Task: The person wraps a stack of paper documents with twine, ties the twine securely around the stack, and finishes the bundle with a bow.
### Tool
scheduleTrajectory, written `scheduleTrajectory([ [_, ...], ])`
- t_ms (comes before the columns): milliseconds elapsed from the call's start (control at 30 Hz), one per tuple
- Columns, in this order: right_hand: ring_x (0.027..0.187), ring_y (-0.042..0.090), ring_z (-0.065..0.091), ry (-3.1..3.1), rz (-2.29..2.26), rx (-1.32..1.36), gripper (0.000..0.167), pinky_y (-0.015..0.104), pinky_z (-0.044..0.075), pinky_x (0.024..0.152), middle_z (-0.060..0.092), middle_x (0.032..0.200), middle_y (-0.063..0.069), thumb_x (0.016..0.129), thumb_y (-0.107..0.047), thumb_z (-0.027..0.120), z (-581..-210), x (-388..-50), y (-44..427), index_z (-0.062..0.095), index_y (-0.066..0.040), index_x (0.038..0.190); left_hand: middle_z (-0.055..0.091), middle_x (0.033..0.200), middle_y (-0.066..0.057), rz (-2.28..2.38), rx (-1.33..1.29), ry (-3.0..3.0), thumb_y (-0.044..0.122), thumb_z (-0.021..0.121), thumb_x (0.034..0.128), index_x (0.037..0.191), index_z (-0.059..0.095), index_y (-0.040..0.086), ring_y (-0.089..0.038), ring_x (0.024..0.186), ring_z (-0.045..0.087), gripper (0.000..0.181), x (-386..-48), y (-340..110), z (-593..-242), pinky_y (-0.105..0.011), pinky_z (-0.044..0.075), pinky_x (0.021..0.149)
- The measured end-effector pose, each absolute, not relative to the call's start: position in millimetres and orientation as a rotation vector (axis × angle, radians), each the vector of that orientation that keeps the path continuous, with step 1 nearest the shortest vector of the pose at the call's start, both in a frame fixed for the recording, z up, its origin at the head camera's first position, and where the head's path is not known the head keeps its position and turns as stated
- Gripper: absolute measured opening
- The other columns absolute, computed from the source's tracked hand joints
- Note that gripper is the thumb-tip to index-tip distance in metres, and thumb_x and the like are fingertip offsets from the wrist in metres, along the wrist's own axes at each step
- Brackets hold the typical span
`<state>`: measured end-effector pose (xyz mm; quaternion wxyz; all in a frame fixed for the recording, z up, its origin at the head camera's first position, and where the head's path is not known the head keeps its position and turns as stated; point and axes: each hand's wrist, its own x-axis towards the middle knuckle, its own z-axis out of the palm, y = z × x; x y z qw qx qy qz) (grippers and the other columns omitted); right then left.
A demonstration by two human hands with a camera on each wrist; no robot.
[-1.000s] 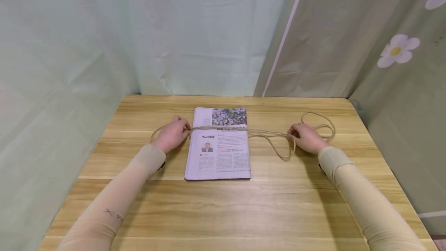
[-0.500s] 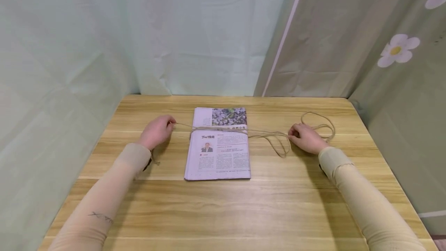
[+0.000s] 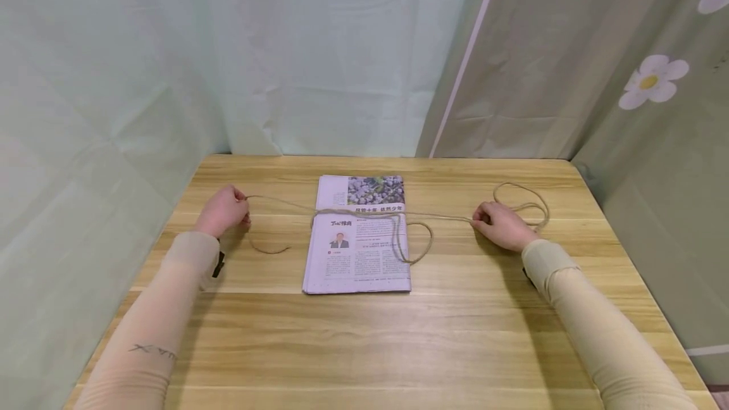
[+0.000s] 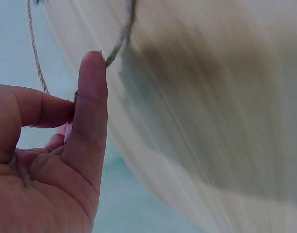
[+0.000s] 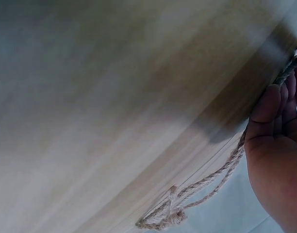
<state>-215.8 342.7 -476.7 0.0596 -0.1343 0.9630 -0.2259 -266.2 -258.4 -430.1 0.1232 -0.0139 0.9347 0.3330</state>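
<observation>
Loosely, tan twisted twine [image 3: 342, 211] crosses folded newspapers [image 3: 359, 258], one loop slack | left hand [image 3: 223, 211], right hand [image 3: 502, 226] both pinching twine | right-wrist view crops the latter

Left arm [image 3: 142, 328] slants up from lower left, left hand [image 3: 223, 212] pinching left of centre, thumb [image 4: 41, 105] against forefinger [image 4: 89, 111]; right of centre, right hand [image 3: 504, 226] pinches too, right arm [image 3: 604, 328] slanting from lower right!
</observation>
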Motion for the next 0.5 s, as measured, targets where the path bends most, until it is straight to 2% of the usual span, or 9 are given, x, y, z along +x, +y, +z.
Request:
scheduleTrajectory([
  [167, 0.089, 0.024, 0.052, 2.914, -0.69, -0.402, 0.016, 0.043, 0.041, 0.078, 0.058, 0.094, 0.006, 0.103, -0.023, 0.062, -478, -216, 343, 0.061, -0.007, 0.103, 0.07, 0.083, -0.019, 0.911, -0.074, 2.755, 0.011, 0.039, 0.0989, 0.118, 0.045, -0.012, -0.03, 0.075, 0.073, 0.03, -264, -275, -432, -0.049, 0.053, 0.085],
  [300, 0.088, 0.024, 0.052, 2.915, -0.698, -0.405, 0.016, 0.042, 0.041, 0.078, 0.058, 0.094, 0.006, 0.103, -0.023, 0.062, -479, -217, 344, 0.061, -0.007, 0.102, 0.068, 0.08, -0.016, 0.772, -0.056, 2.808, 0.011, 0.04, 0.097, 0.117, 0.048, -0.014, -0.032, 0.081, 0.067, 0.033, -263, -283, -432, -0.052, 0.05, 0.086],
  [367, 0.088, 0.024, 0.052, 2.915, -0.698, -0.402, 0.016, 0.042, 0.041, 0.078, 0.058, 0.093, 0.006, 0.102, -0.023, 0.062, -479, -217, 344, 0.061, -0.007, 0.102, 0.065, 0.082, -0.018, 0.709, -0.037, 2.811, 0.013, 0.04, 0.0963, 0.123, 0.047, -0.015, -0.034, 0.082, 0.063, 0.04, -262, -283, -430, -0.052, 0.048, 0.083],
  [500, 0.088, 0.024, 0.055, 2.913, -0.702, -0.387, 0.016, 0.043, 0.044, 0.079, 0.06, 0.093, 0.006, 0.101, -0.022, 0.064, -476, -216, 342, 0.062, -0.007, 0.101, 0.058, 0.119, -0.032, 0.67, 0.056, 2.816, 0.016, 0.041, 0.0987, 0.146, 0.036, -0.015, -0.04, 0.097, 0.055, 0.056, -262, -270, -424, -0.056, 0.045, 0.087],
])
